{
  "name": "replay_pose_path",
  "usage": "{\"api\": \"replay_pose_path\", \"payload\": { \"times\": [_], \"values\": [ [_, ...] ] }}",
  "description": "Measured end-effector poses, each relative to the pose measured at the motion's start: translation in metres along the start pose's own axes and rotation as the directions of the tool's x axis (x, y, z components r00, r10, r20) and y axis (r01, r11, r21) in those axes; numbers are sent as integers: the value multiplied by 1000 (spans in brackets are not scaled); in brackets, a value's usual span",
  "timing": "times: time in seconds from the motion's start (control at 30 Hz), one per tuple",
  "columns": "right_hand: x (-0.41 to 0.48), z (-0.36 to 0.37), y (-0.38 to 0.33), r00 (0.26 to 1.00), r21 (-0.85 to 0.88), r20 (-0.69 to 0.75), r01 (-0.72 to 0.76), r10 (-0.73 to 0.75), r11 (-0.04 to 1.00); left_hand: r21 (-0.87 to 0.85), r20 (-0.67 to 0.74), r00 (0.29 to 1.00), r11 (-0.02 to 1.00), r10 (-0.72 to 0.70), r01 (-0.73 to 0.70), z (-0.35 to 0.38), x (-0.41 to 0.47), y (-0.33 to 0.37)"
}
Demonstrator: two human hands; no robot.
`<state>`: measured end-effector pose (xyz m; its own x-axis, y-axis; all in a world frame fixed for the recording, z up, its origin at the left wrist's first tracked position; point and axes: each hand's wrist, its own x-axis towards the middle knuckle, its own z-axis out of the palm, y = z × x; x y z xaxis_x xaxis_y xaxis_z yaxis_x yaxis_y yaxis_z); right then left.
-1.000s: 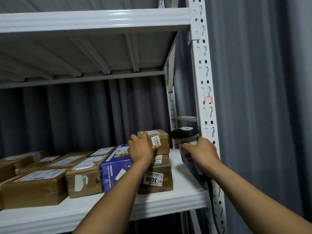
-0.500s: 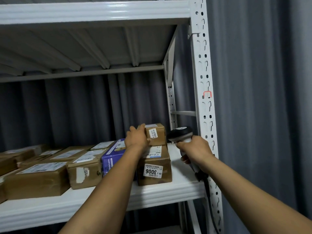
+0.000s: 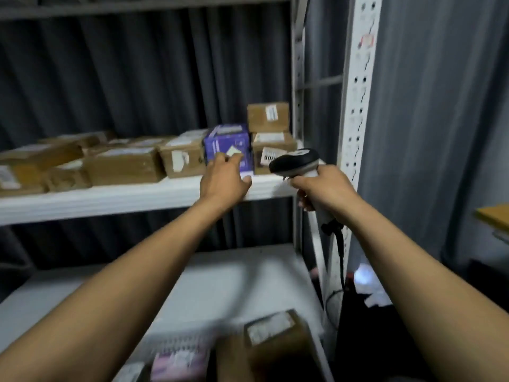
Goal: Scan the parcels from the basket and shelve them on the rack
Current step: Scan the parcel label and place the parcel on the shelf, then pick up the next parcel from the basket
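Note:
Several brown parcels line the rack's white shelf (image 3: 110, 201). At its right end a small brown box (image 3: 267, 117) sits on a larger labelled box (image 3: 271, 150), next to a purple box (image 3: 228, 146). My left hand (image 3: 224, 180) hovers in front of the purple box, fingers apart and empty. The black-and-white barcode scanner (image 3: 294, 161) is gripped in my right hand (image 3: 323, 186) just right of the stack. At the bottom edge, blurred, the basket (image 3: 176, 347) holds a brown parcel (image 3: 275, 334) and a pinkish parcel (image 3: 179, 365).
The rack's white perforated upright (image 3: 355, 111) stands right behind my right hand. A lower white shelf (image 3: 225, 282) lies beneath my arms. The scanner's black cable (image 3: 341, 257) hangs down by the upright. Grey curtains hang behind and to the right.
My left hand has let go of the small top box and drawn back and down. The view has tilted down, bringing the lower shelf and basket into sight.

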<state>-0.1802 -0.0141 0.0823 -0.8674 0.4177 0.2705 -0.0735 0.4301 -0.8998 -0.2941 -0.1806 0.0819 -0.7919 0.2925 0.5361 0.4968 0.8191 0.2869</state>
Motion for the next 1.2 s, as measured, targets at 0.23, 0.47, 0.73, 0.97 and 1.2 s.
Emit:
{"api": "replay_pose_path", "payload": {
  "times": [0.23,0.47,0.73,0.97,1.2],
  "values": [
    [-86,61,66,975,-89,151,-150,162,985,100,250,963,992,-99,76,52,-137,-80],
    [-132,89,135,937,-266,230,-199,263,943,168,510,847,983,-151,74,118,-224,-115],
    [-128,77,199,914,-338,182,-287,362,896,130,683,716,989,-142,73,197,-253,-108],
    [-113,73,262,885,-305,163,-375,435,876,57,793,593,986,-141,158,265,-266,-114],
    [-97,91,312,803,-40,180,-571,568,820,-144,724,675,925,-143,351,273,-301,-118]
  ]
}}
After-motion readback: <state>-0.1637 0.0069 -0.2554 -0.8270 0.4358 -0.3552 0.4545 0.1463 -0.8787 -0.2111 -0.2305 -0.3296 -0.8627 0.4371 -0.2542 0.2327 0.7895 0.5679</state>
